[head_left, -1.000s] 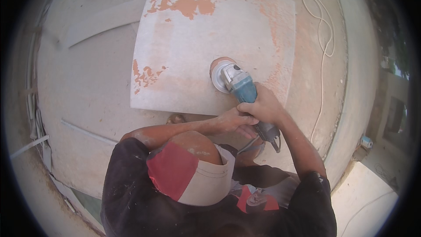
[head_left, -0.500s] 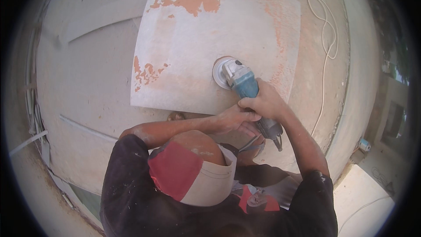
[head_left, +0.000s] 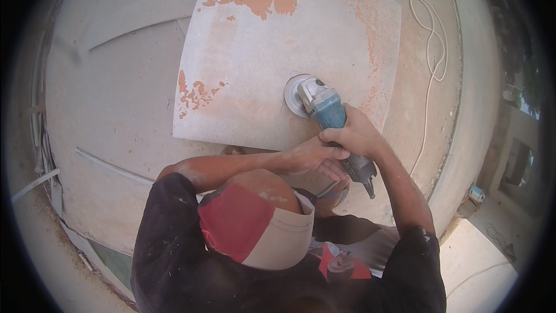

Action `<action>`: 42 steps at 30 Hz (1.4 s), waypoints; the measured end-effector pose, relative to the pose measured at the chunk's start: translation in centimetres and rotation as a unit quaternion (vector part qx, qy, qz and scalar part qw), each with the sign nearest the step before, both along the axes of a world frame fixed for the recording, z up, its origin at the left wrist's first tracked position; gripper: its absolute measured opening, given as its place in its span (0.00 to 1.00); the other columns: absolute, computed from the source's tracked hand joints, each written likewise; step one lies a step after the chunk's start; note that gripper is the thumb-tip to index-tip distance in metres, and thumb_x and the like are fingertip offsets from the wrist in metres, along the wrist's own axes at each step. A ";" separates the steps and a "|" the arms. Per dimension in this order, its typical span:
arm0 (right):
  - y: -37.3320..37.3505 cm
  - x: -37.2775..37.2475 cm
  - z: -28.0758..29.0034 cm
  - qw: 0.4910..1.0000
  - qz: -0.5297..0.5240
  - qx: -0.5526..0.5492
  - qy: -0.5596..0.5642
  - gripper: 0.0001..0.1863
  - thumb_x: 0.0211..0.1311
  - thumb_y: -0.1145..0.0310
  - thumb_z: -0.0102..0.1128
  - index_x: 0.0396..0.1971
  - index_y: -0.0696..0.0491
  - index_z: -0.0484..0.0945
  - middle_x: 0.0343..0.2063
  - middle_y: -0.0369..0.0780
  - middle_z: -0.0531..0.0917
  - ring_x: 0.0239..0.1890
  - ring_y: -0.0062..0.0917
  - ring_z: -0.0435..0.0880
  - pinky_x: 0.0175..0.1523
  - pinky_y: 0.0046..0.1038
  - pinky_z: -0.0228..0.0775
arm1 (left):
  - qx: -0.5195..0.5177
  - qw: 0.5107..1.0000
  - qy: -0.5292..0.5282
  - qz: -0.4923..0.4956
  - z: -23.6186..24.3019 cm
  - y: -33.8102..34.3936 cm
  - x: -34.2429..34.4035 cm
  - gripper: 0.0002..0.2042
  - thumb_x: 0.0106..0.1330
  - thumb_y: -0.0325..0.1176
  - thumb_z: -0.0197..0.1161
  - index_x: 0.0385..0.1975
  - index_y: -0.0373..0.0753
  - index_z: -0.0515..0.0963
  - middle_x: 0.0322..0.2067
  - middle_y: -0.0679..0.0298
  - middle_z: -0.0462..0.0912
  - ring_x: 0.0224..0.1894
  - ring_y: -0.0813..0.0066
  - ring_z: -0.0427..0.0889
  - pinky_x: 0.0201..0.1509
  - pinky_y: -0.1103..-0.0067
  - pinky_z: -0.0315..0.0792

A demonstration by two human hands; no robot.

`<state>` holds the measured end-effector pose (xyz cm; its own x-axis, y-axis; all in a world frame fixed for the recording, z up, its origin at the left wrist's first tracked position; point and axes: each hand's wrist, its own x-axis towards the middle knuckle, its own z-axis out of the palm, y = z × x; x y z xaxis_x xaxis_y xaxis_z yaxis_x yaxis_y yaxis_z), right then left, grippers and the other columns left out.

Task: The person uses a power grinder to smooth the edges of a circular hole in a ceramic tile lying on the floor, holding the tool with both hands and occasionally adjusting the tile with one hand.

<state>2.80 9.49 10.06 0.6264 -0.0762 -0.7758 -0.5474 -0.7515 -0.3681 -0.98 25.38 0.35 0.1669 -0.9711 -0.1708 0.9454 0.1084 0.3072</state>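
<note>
One blue-bodied grinder (head_left: pixel 332 115) is sitting, in the head view, with its pale disc (head_left: pixel 294 99) apparently resting on a whitish panel (head_left: pixel 249 81), in the half nearer the person. The right hand's (head_left: pixel 355 132) fingers are wrapping its body; the left hand (head_left: pixel 310 155) is lying alongside — whether those fingers are gripping, I cannot tell. The tool is likely feeling heavy, stiff and shaky, its body — well behind the disc — offering the safest hold.
</note>
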 end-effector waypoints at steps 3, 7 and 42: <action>0.0 0.0 0.0 1.000 -0.010 0.007 0.002 0.37 0.42 0.54 0.74 0.48 0.68 0.79 0.40 0.57 0.87 0.45 0.44 0.88 0.52 0.36 0.78 | -0.004 1.000 0.000 -0.003 -0.4 -0.1 0.0 0.24 0.78 0.41 0.61 0.65 0.34 0.68 0.57 0.52 0.78 0.51 0.57 0.87 0.57 0.65 0.84; 0.0 -0.3 -0.3 1.000 -0.012 0.006 -0.009 0.36 0.43 0.56 0.74 0.49 0.67 0.79 0.40 0.55 0.87 0.44 0.42 0.88 0.52 0.36 0.78 | 0.021 1.000 0.002 -0.009 -0.4 -0.1 -0.1 0.23 0.77 0.41 0.61 0.64 0.33 0.68 0.57 0.51 0.78 0.51 0.55 0.87 0.57 0.63 0.84; 1.7 -6.0 -4.6 0.970 -0.174 0.120 -0.122 0.36 0.49 0.56 0.74 0.56 0.63 0.75 0.47 0.55 0.85 0.51 0.46 0.86 0.58 0.41 0.77 | 0.192 0.966 -0.136 -0.110 -0.5 3.9 -0.8 0.27 0.76 0.43 0.64 0.67 0.32 0.68 0.60 0.57 0.79 0.61 0.66 0.80 0.62 0.68 0.80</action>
